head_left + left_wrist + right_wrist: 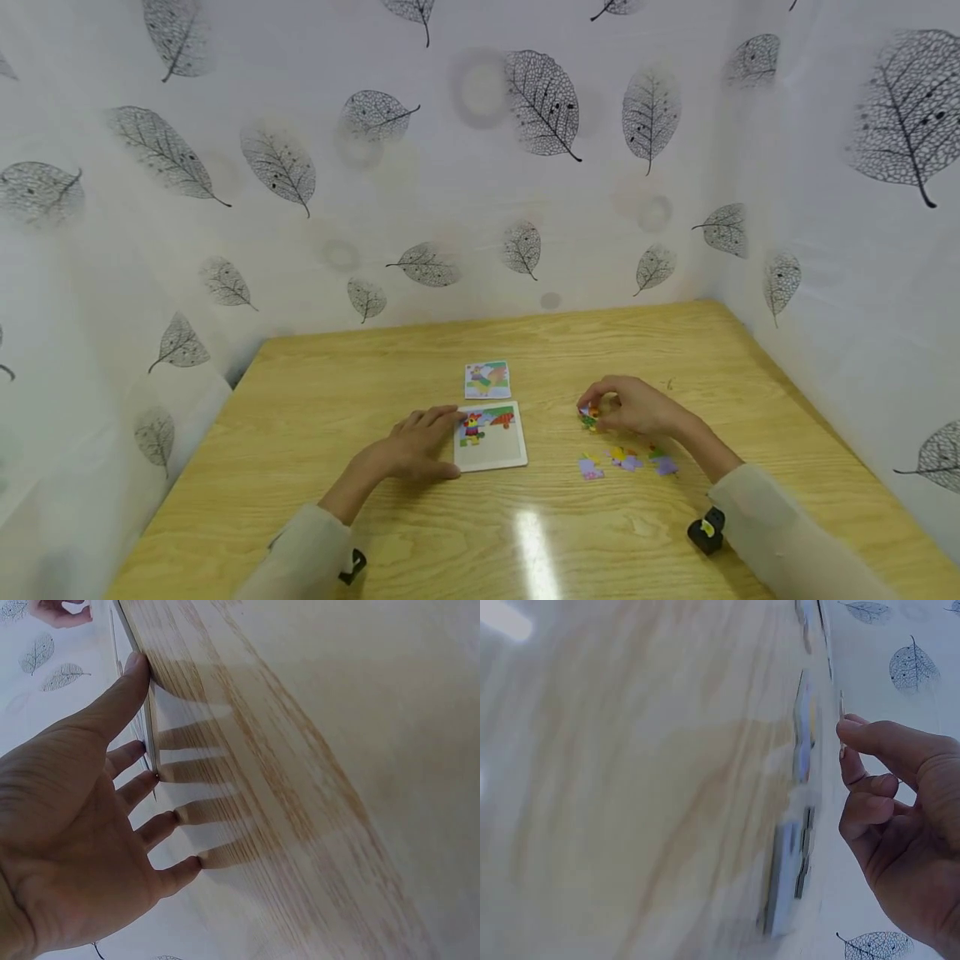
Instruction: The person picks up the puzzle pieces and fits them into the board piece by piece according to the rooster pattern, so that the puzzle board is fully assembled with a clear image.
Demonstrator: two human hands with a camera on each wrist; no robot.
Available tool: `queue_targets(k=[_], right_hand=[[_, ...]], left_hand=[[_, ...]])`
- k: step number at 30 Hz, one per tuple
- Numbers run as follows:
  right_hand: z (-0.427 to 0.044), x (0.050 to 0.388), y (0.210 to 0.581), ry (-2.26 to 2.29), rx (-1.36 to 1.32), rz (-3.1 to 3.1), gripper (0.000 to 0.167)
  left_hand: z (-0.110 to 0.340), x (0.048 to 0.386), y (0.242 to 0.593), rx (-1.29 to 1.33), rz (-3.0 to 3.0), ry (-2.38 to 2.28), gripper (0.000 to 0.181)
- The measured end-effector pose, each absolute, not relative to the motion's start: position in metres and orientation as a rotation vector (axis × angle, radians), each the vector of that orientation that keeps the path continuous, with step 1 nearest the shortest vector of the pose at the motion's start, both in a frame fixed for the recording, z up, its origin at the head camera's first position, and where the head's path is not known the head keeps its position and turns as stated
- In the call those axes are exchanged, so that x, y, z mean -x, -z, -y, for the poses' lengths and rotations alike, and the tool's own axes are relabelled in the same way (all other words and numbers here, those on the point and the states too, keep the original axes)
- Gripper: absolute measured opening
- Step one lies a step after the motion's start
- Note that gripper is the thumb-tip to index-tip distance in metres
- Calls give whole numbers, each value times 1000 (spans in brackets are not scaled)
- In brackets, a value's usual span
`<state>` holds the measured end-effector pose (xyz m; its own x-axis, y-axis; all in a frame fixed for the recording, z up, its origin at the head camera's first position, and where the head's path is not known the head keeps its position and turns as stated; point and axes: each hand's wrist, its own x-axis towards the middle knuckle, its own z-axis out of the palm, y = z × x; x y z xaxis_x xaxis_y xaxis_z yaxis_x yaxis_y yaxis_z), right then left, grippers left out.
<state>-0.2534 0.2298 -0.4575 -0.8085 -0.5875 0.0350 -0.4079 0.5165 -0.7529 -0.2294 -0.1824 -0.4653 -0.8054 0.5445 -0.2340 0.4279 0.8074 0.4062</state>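
My left hand rests at the left side of a white puzzle tray, fingers spread. In the left wrist view its thumb touches the tray's edge. Joined pieces with a colourful bird fill the tray's upper left, and an orange-patterned piece lies at upper right. To the right of the tray, my right hand pinches a puzzle piece between thumb and fingertips. The right wrist view shows this piece edge-on, raised off the table. Its picture is partly hidden by the fingers.
Several loose puzzle pieces lie in a row below my right hand. A square picture card lies just behind the tray. The wooden table ends against a leaf-printed white curtain.
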Motion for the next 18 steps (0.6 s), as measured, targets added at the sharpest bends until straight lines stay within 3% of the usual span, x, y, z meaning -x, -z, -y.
queue_targets(k=[18], right_hand=[[-168, 263, 457, 1364, 821, -2372, 25]], left_hand=[[178, 223, 450, -729, -2637, -460, 84]])
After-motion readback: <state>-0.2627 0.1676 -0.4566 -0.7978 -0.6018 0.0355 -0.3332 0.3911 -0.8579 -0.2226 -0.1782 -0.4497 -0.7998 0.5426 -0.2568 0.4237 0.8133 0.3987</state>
